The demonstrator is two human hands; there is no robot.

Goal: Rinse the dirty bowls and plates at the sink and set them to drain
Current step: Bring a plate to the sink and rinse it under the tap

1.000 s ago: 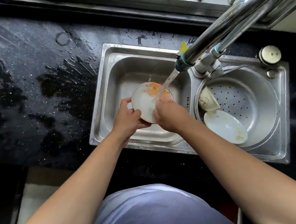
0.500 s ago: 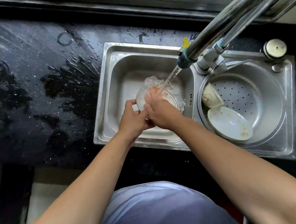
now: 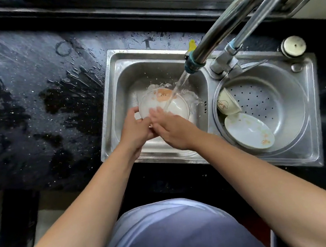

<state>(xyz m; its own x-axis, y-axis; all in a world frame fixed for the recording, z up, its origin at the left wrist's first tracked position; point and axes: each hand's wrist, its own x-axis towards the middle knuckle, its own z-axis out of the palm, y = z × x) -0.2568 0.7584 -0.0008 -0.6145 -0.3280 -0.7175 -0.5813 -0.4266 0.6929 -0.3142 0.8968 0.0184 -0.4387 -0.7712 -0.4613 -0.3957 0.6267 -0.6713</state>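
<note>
Left hand (image 3: 136, 129) grips the near rim of the white orange-smeared ceramic plate (image 3: 163, 104) under the running steel tap (image 3: 193, 64) in the left basin — right hand (image 3: 173, 129) lies open, fingers flat on it.

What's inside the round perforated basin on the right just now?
Inside the perforated basin sit a small patterned cup on its side and a white plate with orange specks. Whatever lies beneath the plate is hidden.

one head-worn view looks steeply down from close above the sink (image 3: 115, 100); counter (image 3: 25, 107) left, window bars along the far edge.
</note>
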